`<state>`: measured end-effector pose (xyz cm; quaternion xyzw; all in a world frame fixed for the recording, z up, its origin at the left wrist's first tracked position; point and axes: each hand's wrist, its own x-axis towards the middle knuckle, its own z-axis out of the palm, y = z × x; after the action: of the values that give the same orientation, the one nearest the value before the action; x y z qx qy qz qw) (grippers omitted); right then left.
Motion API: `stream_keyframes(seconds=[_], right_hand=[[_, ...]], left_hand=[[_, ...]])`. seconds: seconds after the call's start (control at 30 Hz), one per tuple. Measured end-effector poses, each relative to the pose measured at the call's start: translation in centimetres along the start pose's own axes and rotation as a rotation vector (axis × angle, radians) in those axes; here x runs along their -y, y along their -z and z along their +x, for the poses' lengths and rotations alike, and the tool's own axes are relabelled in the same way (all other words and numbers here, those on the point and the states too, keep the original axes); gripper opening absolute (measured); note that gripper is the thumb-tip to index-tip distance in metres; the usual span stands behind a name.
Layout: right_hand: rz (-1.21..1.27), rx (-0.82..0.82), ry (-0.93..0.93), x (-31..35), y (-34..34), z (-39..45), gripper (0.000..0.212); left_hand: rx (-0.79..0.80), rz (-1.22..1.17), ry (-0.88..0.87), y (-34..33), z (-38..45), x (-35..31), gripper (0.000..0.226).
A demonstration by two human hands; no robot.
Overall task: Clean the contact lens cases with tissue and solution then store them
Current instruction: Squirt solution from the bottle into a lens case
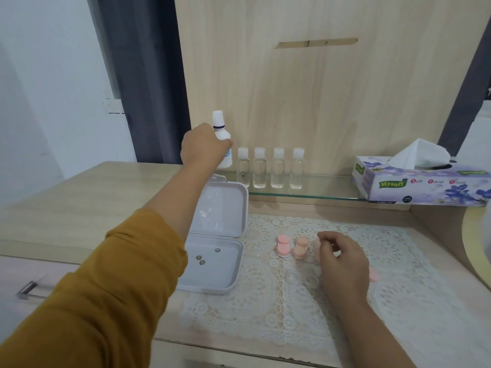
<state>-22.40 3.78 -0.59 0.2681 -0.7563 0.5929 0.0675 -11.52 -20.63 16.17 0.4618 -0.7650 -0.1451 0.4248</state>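
My left hand [206, 147] grips the solution bottle [221, 134] on the far glass shelf [318, 193] to bring it over, while my loosely curled, empty right hand [342, 264] waits beside the lens cases [292, 247] on the lace mat [398, 261].

My left hand [203, 146] is covering most of the white solution bottle [220, 128], so its label is showing only as a sliver of blue, and my fingers are lying out of sight behind it. My right hand [342, 264] is hiding whatever its fingers are pinching, along with part of a pink lens case [373, 275]. The tissue box [422, 181] is running off the right edge, its small print blurring.
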Motion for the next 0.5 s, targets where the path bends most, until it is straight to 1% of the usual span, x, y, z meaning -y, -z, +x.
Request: stream_keyframes(seconds=[0.1, 0.23, 0.4, 0.5], right_hand=[[0.009, -0.001, -0.011, 0.1, 0.0, 0.0, 0.021], [0.044, -0.001, -0.027, 0.0, 0.1, 0.0, 0.022], [0.078, 0.017, -0.021, 0.0, 0.1, 0.0, 0.022], [0.125, 0.040, -0.022, 0.0, 0.1, 0.0, 0.022]], left_hand=[[-0.018, -0.062, -0.037, 1.6, -0.7, -1.2, 0.031], [-0.001, -0.161, -0.091, 3.2, -3.8, -2.6, 0.032], [0.132, -0.342, -0.084, 2.1, -10.4, -2.7, 0.030], [0.237, -0.377, -0.089, 0.1, -14.8, -1.5, 0.032]])
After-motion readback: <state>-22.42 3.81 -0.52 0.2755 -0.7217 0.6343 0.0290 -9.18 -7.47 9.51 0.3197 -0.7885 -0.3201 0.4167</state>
